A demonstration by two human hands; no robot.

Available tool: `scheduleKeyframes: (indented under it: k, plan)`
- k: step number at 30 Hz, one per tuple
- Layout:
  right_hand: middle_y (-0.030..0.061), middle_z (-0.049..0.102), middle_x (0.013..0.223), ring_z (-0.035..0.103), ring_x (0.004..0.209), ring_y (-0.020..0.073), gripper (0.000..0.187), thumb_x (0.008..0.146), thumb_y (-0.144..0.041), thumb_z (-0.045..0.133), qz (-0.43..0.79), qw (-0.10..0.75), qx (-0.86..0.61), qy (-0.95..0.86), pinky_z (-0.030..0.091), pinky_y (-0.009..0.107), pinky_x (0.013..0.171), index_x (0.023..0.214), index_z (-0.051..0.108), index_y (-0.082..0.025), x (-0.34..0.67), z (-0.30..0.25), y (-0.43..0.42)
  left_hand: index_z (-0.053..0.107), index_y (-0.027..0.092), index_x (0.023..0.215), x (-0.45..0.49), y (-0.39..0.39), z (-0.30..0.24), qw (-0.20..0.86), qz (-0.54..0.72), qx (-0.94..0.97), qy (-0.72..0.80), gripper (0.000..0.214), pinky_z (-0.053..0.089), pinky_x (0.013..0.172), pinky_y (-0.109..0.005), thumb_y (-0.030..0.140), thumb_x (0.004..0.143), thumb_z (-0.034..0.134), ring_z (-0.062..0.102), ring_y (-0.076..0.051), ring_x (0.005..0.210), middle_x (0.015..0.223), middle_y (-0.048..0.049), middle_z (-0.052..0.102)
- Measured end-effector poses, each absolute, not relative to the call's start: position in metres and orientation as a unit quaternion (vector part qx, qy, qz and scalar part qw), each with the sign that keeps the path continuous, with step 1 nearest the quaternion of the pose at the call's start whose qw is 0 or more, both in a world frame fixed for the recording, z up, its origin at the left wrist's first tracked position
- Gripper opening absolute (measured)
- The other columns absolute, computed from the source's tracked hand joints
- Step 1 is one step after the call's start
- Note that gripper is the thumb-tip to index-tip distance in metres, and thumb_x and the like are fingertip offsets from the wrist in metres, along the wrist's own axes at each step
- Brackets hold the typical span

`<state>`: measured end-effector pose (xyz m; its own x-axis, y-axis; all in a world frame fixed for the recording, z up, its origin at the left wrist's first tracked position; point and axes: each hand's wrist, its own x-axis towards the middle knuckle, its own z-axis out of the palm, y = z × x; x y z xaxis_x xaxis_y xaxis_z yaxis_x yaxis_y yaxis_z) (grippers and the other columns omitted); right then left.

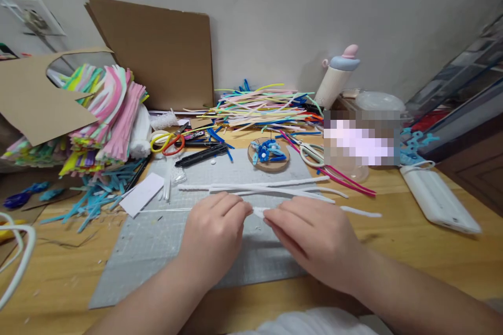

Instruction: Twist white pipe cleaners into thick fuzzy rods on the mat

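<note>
Between my two hands runs a white pipe cleaner [258, 212], its short middle stretch showing in the gap and a fuzzy end sticking out past my right knuckles. My left hand [218, 225] pinches it from the left, fingers pressed together. On the other side my right hand [314, 233] grips it with thumb and fingertips; the fingertips are partly hidden. Just beyond the hands, several more white pipe cleaners [271, 186] lie across the grey cutting mat [157, 256]. Behind them a round wooden disc [277, 167] carries a blue pipe-cleaner piece [268, 151].
Yellow-and-red-handled scissors [173, 144], a black pen-like tool [202, 155] and pale-handled scissors [312, 154] lie behind. Pipe cleaners pile up at the back [263, 107] and left [118, 104]. A white power bank [440, 199] is at right, a bottle [336, 78] by the wall.
</note>
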<state>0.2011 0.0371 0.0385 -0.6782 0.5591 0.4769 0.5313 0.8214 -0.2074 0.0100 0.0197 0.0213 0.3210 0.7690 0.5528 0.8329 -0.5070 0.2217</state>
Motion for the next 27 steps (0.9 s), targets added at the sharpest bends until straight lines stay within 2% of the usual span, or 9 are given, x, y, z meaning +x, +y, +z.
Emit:
scheduleKeyframes:
  k: [5,10,14,16,19,24,27]
  plan:
    - [0.0025,0.065,0.074,0.057,0.071,0.0132,0.015,0.087,-0.026,0.053,0.165,0.294,-0.305,-0.891,0.040,0.025,0.065,0.086,0.066,-0.020,0.211,0.039,0.067,0.064,0.019,0.080,0.012,0.018,0.021,0.032,-0.307,-0.842,-0.441,0.018,0.045,0.062,-0.028,0.006,0.077,0.051,0.060,-0.015,0.068,0.075,-0.0015,0.068]
    - [0.0016,0.067,0.072,0.060,0.066,0.0117,0.012,0.080,-0.026,0.061,0.368,0.302,-0.345,-0.809,0.043,0.021,0.059,0.081,0.069,-0.018,0.203,0.021,0.082,0.062,0.020,0.083,0.012,0.015,0.020,-0.010,-0.350,-0.836,-0.422,0.018,0.047,0.066,-0.027,0.006,0.077,0.053,0.061,-0.013,0.072,0.079,-0.0005,0.069]
    - [0.0026,0.067,0.068,0.058,0.060,0.0116,0.019,0.079,-0.030,0.061,0.503,0.273,-0.353,-0.740,0.043,0.020,0.053,0.080,0.070,-0.014,0.194,0.012,0.078,0.063,0.020,0.084,0.011,0.015,0.023,-0.027,-0.400,-0.811,-0.426,0.015,0.048,0.067,-0.025,0.009,0.078,0.054,0.061,-0.012,0.072,0.078,-0.0012,0.068]
    - [0.0013,0.064,0.064,0.056,0.057,0.0107,0.022,0.081,-0.033,0.059,0.506,0.264,-0.344,-0.745,0.042,0.020,0.051,0.079,0.069,-0.013,0.192,0.010,0.071,0.063,0.019,0.083,0.010,0.016,0.024,-0.024,-0.419,-0.793,-0.441,0.013,0.048,0.066,-0.024,0.009,0.078,0.056,0.061,-0.012,0.071,0.076,-0.0012,0.068]
    - [-0.0005,0.061,0.058,0.053,0.053,0.0099,0.023,0.084,-0.031,0.055,0.418,0.285,-0.345,-0.791,0.039,0.020,0.049,0.076,0.069,-0.015,0.190,0.011,0.060,0.062,0.019,0.084,0.010,0.018,0.025,-0.019,-0.439,-0.767,-0.468,0.012,0.047,0.067,-0.024,0.009,0.078,0.057,0.060,-0.012,0.072,0.077,-0.0013,0.066]
    - [-0.0007,0.070,0.077,0.062,0.067,0.0113,0.014,0.082,-0.018,0.055,0.297,0.337,-0.346,-0.824,0.045,0.021,0.065,0.083,0.069,-0.021,0.189,0.015,0.053,0.060,0.019,0.078,0.011,0.019,0.028,-0.062,-0.439,-0.725,-0.526,0.006,0.046,0.064,-0.024,0.016,0.081,0.056,0.057,-0.012,0.071,0.073,-0.0012,0.062]
    - [-0.0008,0.070,0.077,0.063,0.068,0.0115,0.013,0.082,-0.019,0.055,0.283,0.339,-0.356,-0.824,0.046,0.021,0.065,0.081,0.068,-0.021,0.190,0.015,0.056,0.060,0.019,0.078,0.011,0.020,0.029,-0.098,-0.431,-0.723,-0.531,0.010,0.045,0.064,-0.025,0.016,0.083,0.051,0.057,-0.013,0.073,0.076,-0.0022,0.062]
